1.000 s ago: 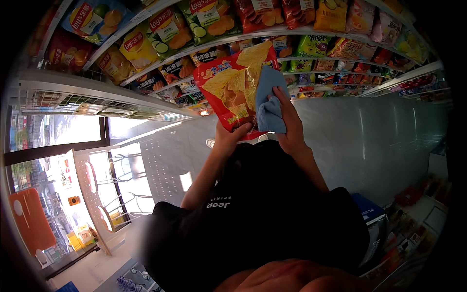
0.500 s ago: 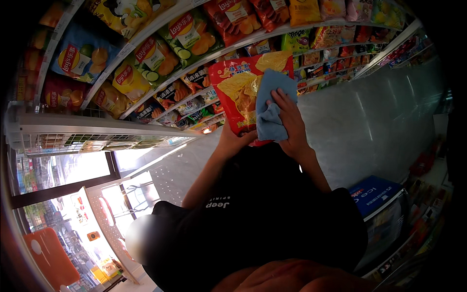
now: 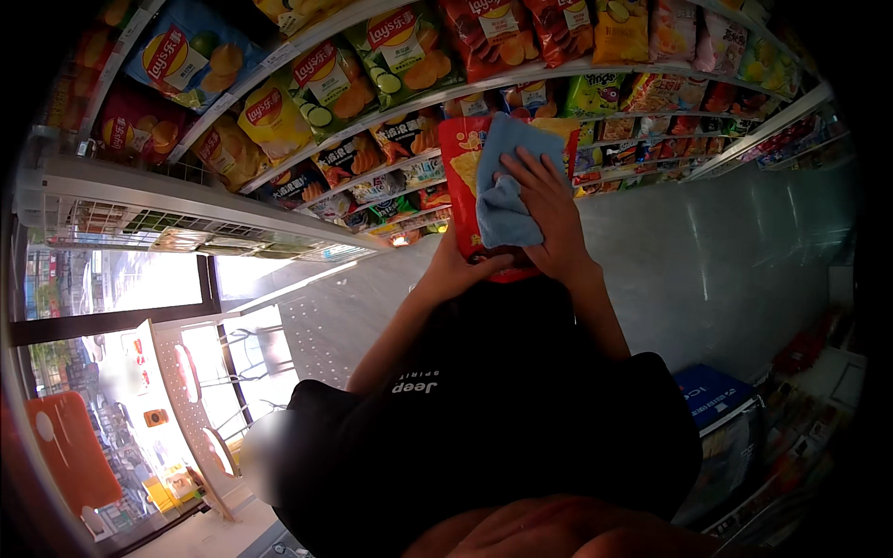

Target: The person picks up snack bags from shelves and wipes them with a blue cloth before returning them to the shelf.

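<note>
A red snack bag [image 3: 461, 149] with yellow chips printed on it is held upright in front of my body. My left hand [image 3: 462, 272] grips its lower left corner, the thumb lying across the front. Against the bag's front, my right hand [image 3: 551, 206] presses a folded light blue cloth [image 3: 507, 167], fingers pointing up and to the left over it. The cloth covers much of the bag's middle and right side. Hidden behind the bag are most of the left hand's fingers.
Curved shelves [image 3: 372, 112] packed with chip bags rise just beyond my hands. A grey floor [image 3: 688, 251] stretches to the right, with a blue-topped chest [image 3: 712, 392] at lower right. At left are a wire rack [image 3: 177, 219], bright windows [image 3: 116, 279] and an orange chair [image 3: 74, 451].
The cloth under my right hand has slid left and upward across the bag, covering more of its middle. My view has shifted, so the shelves and bag sit further right.
</note>
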{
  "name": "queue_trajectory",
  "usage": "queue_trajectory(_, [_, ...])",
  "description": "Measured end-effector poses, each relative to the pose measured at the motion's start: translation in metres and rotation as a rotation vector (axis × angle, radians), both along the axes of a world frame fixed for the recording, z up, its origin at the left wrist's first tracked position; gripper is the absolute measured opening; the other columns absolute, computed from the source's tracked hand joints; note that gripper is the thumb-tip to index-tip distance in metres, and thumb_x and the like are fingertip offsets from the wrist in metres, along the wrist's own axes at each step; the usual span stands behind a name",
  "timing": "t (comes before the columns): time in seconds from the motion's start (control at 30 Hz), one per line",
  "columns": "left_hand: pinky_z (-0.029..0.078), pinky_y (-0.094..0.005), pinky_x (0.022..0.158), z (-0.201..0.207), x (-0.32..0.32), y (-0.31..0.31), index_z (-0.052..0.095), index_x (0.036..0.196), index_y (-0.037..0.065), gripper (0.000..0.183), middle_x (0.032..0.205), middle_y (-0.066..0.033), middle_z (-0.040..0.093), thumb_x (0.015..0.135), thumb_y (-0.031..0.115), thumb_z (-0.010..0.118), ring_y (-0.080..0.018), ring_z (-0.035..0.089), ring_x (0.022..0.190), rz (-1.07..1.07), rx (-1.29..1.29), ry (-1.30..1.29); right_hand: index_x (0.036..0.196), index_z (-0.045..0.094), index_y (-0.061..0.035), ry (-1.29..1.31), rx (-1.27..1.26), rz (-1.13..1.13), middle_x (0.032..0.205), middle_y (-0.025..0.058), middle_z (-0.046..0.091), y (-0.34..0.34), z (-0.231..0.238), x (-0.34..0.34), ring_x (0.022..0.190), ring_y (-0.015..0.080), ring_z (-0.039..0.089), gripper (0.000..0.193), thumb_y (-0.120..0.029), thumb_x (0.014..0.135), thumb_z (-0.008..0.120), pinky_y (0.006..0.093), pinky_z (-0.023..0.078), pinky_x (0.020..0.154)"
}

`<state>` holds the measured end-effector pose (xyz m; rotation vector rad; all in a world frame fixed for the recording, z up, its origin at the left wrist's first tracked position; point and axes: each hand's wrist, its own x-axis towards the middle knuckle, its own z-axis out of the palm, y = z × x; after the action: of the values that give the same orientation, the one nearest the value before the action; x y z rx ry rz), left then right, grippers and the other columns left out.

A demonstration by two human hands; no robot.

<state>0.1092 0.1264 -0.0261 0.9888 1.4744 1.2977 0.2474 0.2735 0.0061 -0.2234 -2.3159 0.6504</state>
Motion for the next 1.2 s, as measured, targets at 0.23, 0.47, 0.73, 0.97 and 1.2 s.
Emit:
queue_trajectory(0.23, [0.044, -0.0371, 0.1, -0.02, 0.031, -0.002, 0.029, 0.14, 0.001, 0.087, 0.13, -0.016, 0.052, 0.074, 0.019, 0.083, -0.0233, 0.052, 0.121, 0.001, -0.007, 0.006, 0.126, 0.056, -0.0035, -0.061, 0.065, 0.157, 0.145, 0.011, 0.043, 0.006, 0.011, -0.012, 0.139, 0.0347, 0.033, 0.05, -0.022, 0.08, 0.056, 0.0513, 0.022, 0.114])
queue_trajectory(0.47, [0.048, -0.0348, 0.092, -0.015, 0.054, 0.004, 0.044, 0.13, 0.001, 0.069, 0.121, -0.0104, 0.058, 0.074, 0.015, 0.082, -0.0198, 0.057, 0.112, 0.221, 0.087, -0.058, 0.113, 0.063, -0.004, -0.108, 0.061, 0.295, 0.141, 0.0058, 0.049, 0.029, 0.007, -0.018, 0.138, 0.0294, 0.035, 0.042, -0.023, 0.076, 0.059, 0.0521, 0.023, 0.114])
queue_trajectory(0.73, [0.044, -0.0351, 0.1, -0.036, 0.055, 0.0, 0.029, 0.144, 0.003, 0.06, 0.134, -0.0111, 0.05, 0.093, 0.017, 0.059, -0.0201, 0.053, 0.118, 0.306, -0.012, -0.253, 0.1, 0.066, -0.0029, -0.228, -0.015, 0.467, 0.137, 0.0022, 0.053, 0.027, -0.011, 0.0, 0.136, 0.0264, 0.039, 0.035, -0.025, 0.073, 0.064, 0.051, 0.026, 0.114])
queue_trajectory(0.97, [0.036, -0.0346, 0.108, -0.032, 0.06, 0.006, 0.027, 0.146, 0.001, 0.054, 0.139, -0.0118, 0.045, 0.105, 0.036, 0.02, -0.0225, 0.051, 0.121, 0.449, -0.02, -0.607, 0.098, 0.067, -0.0029, -0.168, -0.035, 0.414, 0.135, 0.0023, 0.055, 0.029, -0.012, 0.003, 0.135, 0.0257, 0.041, 0.034, -0.024, 0.071, 0.065, 0.0506, 0.027, 0.114])
queue_trajectory(1.2, [0.045, -0.0375, 0.101, -0.004, 0.036, 0.001, 0.038, 0.14, 0.0, 0.059, 0.133, -0.015, 0.051, 0.103, 0.045, 0.025, -0.0257, 0.052, 0.121, 0.464, -0.077, -0.555, 0.085, 0.067, -0.0059, -0.262, 0.009, 0.551, 0.126, 0.0024, 0.061, -0.001, 0.0, 0.018, 0.133, 0.0258, 0.044, 0.026, -0.026, 0.068, 0.067, 0.0509, 0.027, 0.114])
